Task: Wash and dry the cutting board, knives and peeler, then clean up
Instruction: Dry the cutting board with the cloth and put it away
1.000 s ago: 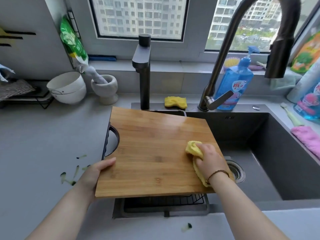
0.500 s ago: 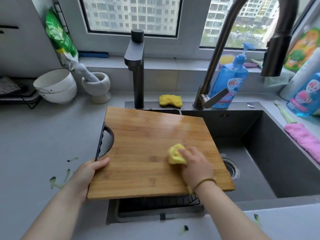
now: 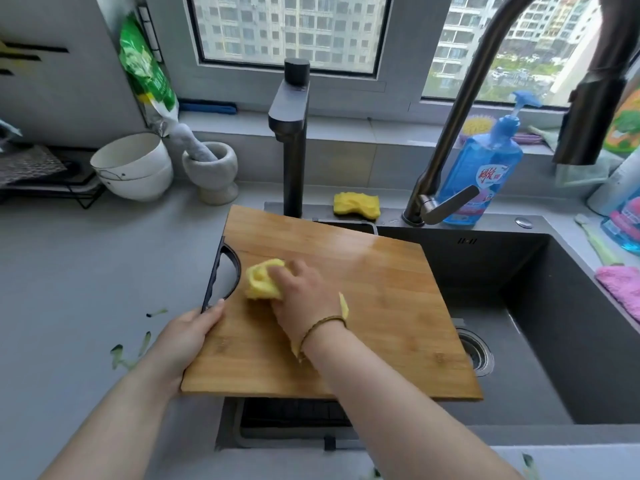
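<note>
A bamboo cutting board (image 3: 377,306) with a black handle cutout on its left side lies across the left part of the dark sink (image 3: 568,341). My left hand (image 3: 187,337) grips the board's near left edge, thumb on top. My right hand (image 3: 304,299) presses a yellow cloth (image 3: 261,280) onto the board close to the handle cutout; part of the cloth pokes out under my wrist. No knives or peeler are in view.
A second yellow sponge (image 3: 356,204) lies behind the board beside a black tap (image 3: 292,140). Blue dish soap bottle (image 3: 481,171) stands behind the curved faucet (image 3: 460,109). White bowls (image 3: 133,166) and a mortar (image 3: 211,171) sit at back left. Green peel scraps (image 3: 131,351) dot the counter. A pink cloth (image 3: 621,289) lies right of the sink.
My right hand has slid the yellow cloth across the board from its right side to the left, near the handle cutout. My left hand keeps its grip on the board's left edge.
</note>
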